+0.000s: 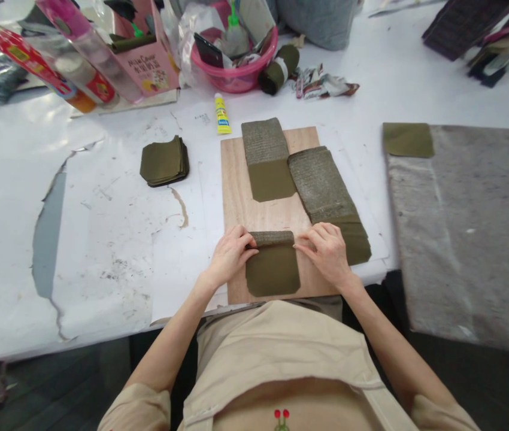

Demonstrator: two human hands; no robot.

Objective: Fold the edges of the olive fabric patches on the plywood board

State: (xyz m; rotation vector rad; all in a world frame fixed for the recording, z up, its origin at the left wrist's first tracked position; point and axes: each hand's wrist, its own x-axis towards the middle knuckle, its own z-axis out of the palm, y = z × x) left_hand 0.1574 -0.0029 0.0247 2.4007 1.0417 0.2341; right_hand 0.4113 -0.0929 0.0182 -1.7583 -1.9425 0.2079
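Observation:
An olive fabric piece [273, 269] with a narrow grey textured strip along its far edge lies flat on a wooden board [236, 209]. My left hand [232, 254] pinches its far left corner between thumb and fingers. At the far right corner, my right hand [324, 251] has thumb and fingertips pressed together on the edge. Farther up the board lies another olive piece with a grey textured half [269, 158]. To the right, beside my right hand, a stack of similar grey-and-olive pieces [326, 191] is slightly fanned out.
Left of the board sits a stack of plain olive pieces [163, 161]. A yellow tube [222, 114] lies behind the board. Farther back are a pink basket [236, 78], bottles [97, 57] and a rolled cloth [279, 69]. At right, a grey slab [470, 239] carries an olive piece [409, 139].

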